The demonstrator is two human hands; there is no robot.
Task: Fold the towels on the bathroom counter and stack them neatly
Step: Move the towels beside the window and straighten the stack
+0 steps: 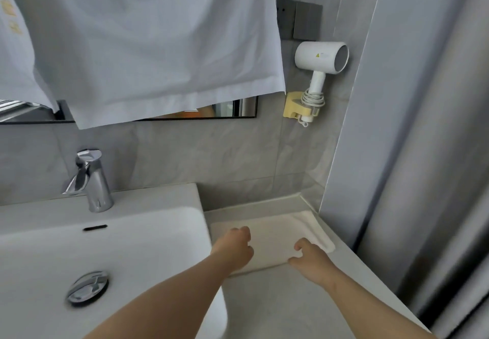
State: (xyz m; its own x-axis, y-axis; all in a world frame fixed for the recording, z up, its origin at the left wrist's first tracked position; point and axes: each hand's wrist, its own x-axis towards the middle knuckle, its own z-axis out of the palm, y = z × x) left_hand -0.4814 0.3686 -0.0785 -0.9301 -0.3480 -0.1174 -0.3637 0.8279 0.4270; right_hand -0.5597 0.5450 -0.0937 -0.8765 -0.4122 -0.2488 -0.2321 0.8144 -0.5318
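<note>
Person, partial view: two bare arms, the left forearm (169, 296) and right forearm (365, 304), slim and smooth, uncovered by any sleeve, each ending in a bare hand, the left hand (234, 250) and right hand (311, 259), with bare wrists and fingers.

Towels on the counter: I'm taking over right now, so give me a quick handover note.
Left hand rests, fingers curled, on the near left of the folded towel; right hand is at its near edge; grips unclear.
The towel lies flat on the counter, right of the sink.
Done: one towel folded.
Left: no stack visible yet; a white cloth hangs above.
</note>
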